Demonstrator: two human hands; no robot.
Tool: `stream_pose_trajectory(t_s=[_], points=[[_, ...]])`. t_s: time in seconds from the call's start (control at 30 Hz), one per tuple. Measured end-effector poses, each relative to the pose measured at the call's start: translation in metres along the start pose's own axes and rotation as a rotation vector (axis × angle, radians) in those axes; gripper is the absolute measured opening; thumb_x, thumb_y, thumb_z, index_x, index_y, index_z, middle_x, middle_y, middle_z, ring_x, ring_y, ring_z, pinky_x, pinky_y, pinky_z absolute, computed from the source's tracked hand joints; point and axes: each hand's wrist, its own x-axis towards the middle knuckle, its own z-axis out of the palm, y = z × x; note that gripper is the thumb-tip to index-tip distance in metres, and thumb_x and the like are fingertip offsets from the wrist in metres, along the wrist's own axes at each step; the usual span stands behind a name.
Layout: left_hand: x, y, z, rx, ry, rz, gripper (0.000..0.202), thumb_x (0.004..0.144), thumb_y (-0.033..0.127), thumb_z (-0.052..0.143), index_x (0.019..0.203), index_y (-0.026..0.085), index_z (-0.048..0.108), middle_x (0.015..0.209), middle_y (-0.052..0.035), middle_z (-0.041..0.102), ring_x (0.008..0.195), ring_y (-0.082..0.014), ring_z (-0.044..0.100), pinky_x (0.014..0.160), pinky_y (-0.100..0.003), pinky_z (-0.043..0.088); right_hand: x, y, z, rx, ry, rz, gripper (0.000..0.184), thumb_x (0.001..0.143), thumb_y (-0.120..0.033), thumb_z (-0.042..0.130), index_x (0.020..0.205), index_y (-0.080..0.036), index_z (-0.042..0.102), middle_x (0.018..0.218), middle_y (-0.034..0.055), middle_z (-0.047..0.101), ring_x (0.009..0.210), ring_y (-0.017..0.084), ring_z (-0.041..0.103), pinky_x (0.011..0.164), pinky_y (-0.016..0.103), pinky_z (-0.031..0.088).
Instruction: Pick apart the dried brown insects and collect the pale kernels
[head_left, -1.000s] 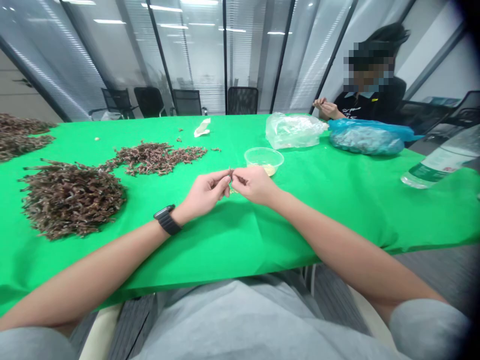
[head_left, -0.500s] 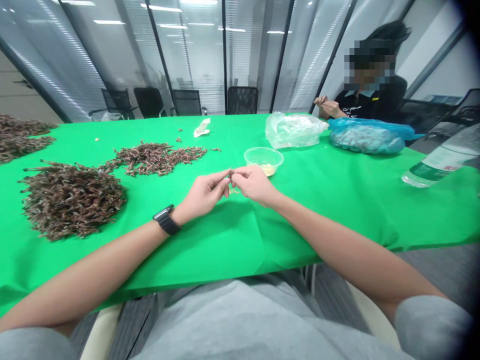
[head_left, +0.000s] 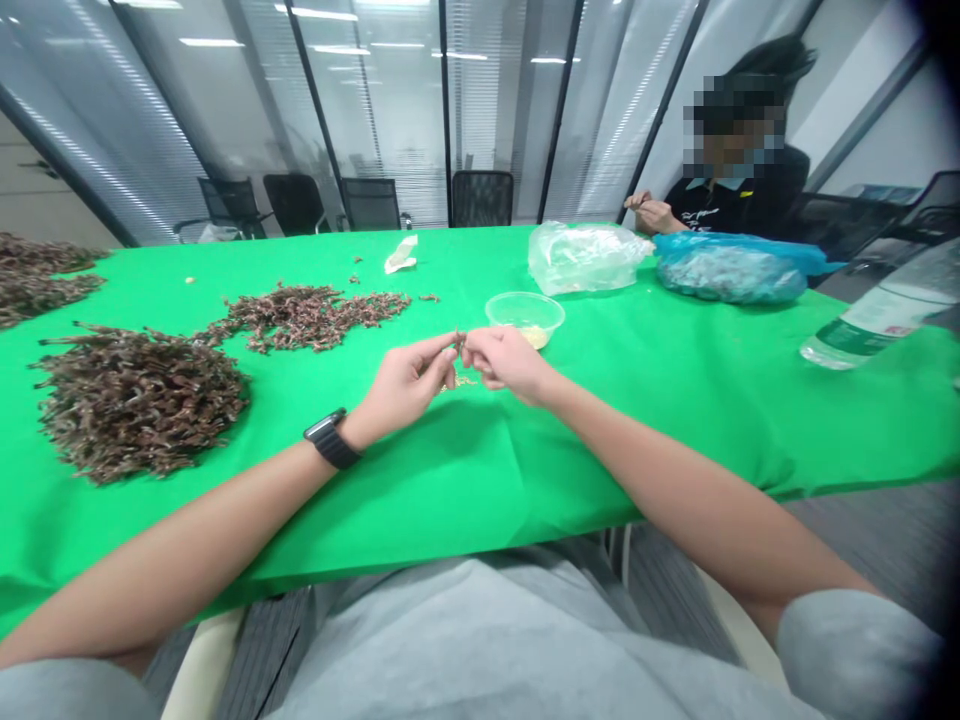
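Thumb and forefinger of my left hand (head_left: 409, 387) pinch a small dried brown seed pod (head_left: 459, 342). My right hand (head_left: 510, 362) has its fingers closed at the other side of the same pod, the two hands nearly touching. Beneath the fingertips, small pale yellow seeds (head_left: 459, 382) are scattered on the green cloth (head_left: 450, 470). Just behind my right hand stands a clear plastic bowl (head_left: 525, 303), with pale yellow seeds in it; the hand hides part of its front. A large heap of dried brown pods (head_left: 142, 400) lies left of my left hand.
Smaller brown pieces (head_left: 307, 317) spread behind the heap, and another brown pile (head_left: 45, 275) lies far left. A crumpled paper scrap (head_left: 401, 254), a clear plastic bag (head_left: 585, 258), a full blue bag (head_left: 742, 270) and a tilted bottle (head_left: 874, 320) are farther off. A person (head_left: 742, 190) sits back right.
My right hand has turned slightly and its fingers have curled more, so the pod between my fingertips shows more. More seeds show on the cloth below. The view has shifted slightly.
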Motion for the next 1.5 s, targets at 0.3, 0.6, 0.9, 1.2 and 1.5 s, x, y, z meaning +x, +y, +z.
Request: stream_pose_trajectory(t_s=[0.3,0.6,0.9,1.2,1.5], points=[[0.003,-0.003,0.002,-0.192,-0.018,-0.097,0.055,0.095,0.056,0.06,0.123,0.009,0.071,0.063,-0.0007,0.063,0.05,-0.0074,0.045,0.048,-0.02,0.038,-0.001,0.012,-0.009,-0.856,0.089,-0.594,0.027,0.093,-0.026,0.049,0.067,-0.019,0.047,0.061,-0.0027,0.047,0.059,0.011,0.041,0.062,0.027,0.029],[0.002,-0.005,0.001,-0.234,-0.044,-0.099,0.053,0.095,0.055,0.061,0.122,0.011,0.071,0.064,-0.0009,0.064,0.051,-0.0075,0.048,0.05,-0.019,0.04,-0.001,0.011,-0.01,-0.897,0.079,-0.622,0.028,0.091,-0.024,0.048,0.064,-0.02,0.045,0.059,-0.0023,0.047,0.058,0.011,0.039,0.062,0.028,0.027],[-0.001,-0.004,0.002,-0.103,-0.043,-0.038,0.056,0.098,0.055,0.054,0.129,0.01,0.067,0.067,-0.002,0.064,0.052,-0.0081,0.046,0.05,-0.02,0.038,-0.003,0.009,0.006,-0.372,0.102,-0.331,0.028,0.085,-0.023,0.05,0.058,-0.017,0.056,0.05,-0.0048,0.042,0.049,0.008,0.033,0.048,0.023,0.025],[-0.003,-0.01,-0.004,0.218,-0.057,0.123,0.051,0.103,0.048,0.046,0.132,0.011,0.066,0.072,-0.0026,0.07,0.059,-0.0103,0.053,0.061,-0.021,0.043,0.005,-0.002,-0.005,0.532,-0.188,0.413,0.015,0.078,-0.018,0.053,0.064,-0.017,0.05,0.046,-0.0108,0.028,0.04,0.004,0.012,0.03,0.012,0.017],[0.0,-0.01,0.002,-0.012,-0.012,-0.042,0.054,0.1,0.051,0.052,0.129,0.009,0.067,0.067,-0.0028,0.067,0.05,-0.0085,0.047,0.049,-0.02,0.039,0.001,0.006,0.0,-0.267,0.1,-0.128,0.022,0.084,-0.023,0.052,0.063,-0.018,0.053,0.051,-0.0049,0.04,0.047,0.008,0.031,0.045,0.023,0.024]])
